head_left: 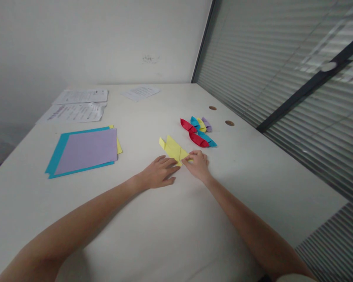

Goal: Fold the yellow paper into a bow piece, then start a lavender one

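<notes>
A partly folded sheet of yellow origami paper (172,148) lies on the table in front of me, one flap standing up at its far left end. My left hand (161,172) rests flat with fingers apart, its fingertips on the paper's near left edge. At the paper's near right corner, my right hand (197,163) has thumb and fingers closed in a pinch on it. The pinched corner is partly hidden by the fingers. Just beyond are several folded paper pieces, among them a red folded piece (199,140) and a blue folded piece (207,138).
To the left lies a stack of coloured sheets with a purple sheet (88,150) on top. Printed papers (79,112) and another printed sheet (141,93) lie farther back. Two round table holes, one a brown disc (229,123), sit near window blinds (282,70) on the right.
</notes>
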Available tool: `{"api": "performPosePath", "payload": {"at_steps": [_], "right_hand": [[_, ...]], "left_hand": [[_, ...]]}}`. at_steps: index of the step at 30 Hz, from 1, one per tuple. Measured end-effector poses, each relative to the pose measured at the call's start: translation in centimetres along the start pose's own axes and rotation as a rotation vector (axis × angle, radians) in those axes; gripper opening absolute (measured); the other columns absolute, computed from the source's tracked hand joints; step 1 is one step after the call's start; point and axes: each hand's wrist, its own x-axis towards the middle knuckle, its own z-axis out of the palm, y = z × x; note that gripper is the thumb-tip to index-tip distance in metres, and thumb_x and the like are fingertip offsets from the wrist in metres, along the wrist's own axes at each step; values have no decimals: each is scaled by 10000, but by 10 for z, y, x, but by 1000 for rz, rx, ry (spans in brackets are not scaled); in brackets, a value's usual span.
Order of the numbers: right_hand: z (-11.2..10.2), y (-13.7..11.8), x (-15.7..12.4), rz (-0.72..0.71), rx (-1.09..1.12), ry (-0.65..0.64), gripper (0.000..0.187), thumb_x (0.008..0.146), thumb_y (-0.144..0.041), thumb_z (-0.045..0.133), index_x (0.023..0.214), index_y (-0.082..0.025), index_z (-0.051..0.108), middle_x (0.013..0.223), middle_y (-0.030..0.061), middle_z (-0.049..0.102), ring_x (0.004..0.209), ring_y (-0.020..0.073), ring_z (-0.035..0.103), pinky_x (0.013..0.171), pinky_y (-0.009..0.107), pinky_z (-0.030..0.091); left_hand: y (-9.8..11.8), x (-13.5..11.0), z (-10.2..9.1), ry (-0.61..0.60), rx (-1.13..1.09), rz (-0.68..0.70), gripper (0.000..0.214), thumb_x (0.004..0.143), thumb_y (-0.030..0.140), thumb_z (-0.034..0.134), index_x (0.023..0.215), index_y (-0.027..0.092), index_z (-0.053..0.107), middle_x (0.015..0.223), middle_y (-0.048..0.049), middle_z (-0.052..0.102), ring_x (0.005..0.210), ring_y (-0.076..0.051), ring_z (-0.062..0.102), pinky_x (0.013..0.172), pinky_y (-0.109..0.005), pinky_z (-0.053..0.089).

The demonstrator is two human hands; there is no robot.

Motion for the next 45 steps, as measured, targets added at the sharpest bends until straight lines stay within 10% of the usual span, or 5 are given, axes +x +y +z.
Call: {"api": "performPosePath", "payload": {"at_steps": [10, 45], "right_hand": [[-17, 12, -32, -509, -188, -51, 443, 821, -101, 509, 1168, -301, 697, 1119, 94, 571, 1088, 274, 415, 910, 414, 347], [-11, 19, -30, -546, -203, 74, 483, 777, -5, 520, 1024, -344, 759, 1112, 83, 578, 1109, 288, 361, 934, 472, 328]], "left_hand": [[1, 1, -1, 3, 15, 8, 454, 923, 413, 465, 1312, 190, 539, 1332, -129, 536, 1185, -265, 538, 1095, -472, 337], [-2, 1, 2, -57, -42, -1, 491, 945, 404, 437, 1392, 205, 473, 1462, -80, 480, 1332, -277, 442, 1119, -498, 286]]}}
